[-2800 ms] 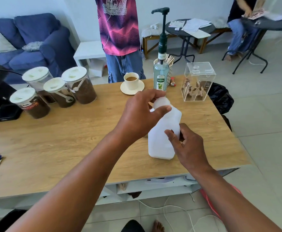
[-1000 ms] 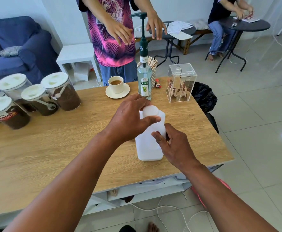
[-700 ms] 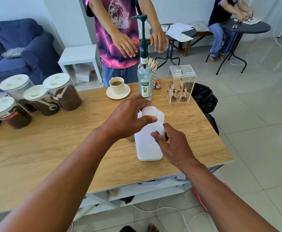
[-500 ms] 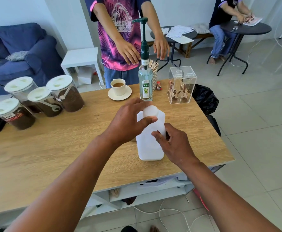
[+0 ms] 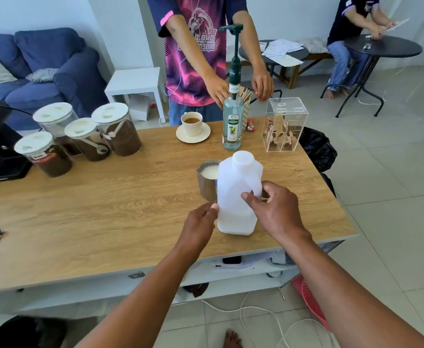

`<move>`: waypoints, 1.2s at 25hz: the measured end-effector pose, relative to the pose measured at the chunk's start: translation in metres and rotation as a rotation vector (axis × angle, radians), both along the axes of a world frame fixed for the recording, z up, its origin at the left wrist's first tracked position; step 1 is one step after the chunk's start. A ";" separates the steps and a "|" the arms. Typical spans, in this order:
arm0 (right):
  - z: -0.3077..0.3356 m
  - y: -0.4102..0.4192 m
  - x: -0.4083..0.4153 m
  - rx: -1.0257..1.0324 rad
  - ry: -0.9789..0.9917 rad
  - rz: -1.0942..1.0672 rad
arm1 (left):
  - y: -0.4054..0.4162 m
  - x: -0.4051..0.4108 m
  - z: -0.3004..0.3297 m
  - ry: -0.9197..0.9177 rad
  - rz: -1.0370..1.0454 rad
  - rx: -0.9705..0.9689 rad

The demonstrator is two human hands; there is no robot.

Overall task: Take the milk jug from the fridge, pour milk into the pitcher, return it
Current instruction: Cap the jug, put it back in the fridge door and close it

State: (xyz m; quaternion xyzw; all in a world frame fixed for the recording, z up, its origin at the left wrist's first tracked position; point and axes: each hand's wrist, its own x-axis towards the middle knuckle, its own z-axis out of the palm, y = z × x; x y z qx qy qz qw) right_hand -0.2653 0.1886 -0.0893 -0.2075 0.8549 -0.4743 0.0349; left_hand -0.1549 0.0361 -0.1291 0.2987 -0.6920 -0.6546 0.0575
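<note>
The white plastic milk jug point(image 5: 236, 194) stands upright on the wooden table point(image 5: 110, 209) with its white cap on. My right hand point(image 5: 278, 212) wraps around the jug's right side at the handle. My left hand point(image 5: 200, 223) touches the lower left edge of the jug with thumb and fingertips. Just behind the jug on its left stands the steel pitcher point(image 5: 207, 180), with white milk showing inside it.
A syrup pump bottle point(image 5: 233, 121), a coffee cup on a saucer point(image 5: 192, 126) and a clear acrylic box point(image 5: 285, 124) stand at the table's far edge. Several lidded coffee jars point(image 5: 80, 136) sit far left. A person in a pink shirt point(image 5: 195, 51) stands opposite, hands near the bottle.
My left hand has come off the jug's cap and dropped to the jug's lower left side. The pitcher behind the jug now shows. My right hand stays on the jug.
</note>
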 end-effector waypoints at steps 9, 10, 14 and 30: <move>0.045 -0.004 0.059 -0.157 -0.036 0.153 | -0.005 0.071 -0.001 -0.047 0.261 0.255; 0.050 -0.008 0.066 -0.172 -0.050 0.181 | -0.005 0.079 0.000 -0.048 0.304 0.338; 0.061 -0.031 0.094 -0.204 -0.081 0.330 | -0.012 0.122 0.002 0.054 0.483 0.626; 0.069 -0.129 0.199 -0.166 -0.086 1.079 | 0.014 0.270 0.005 0.384 1.307 0.692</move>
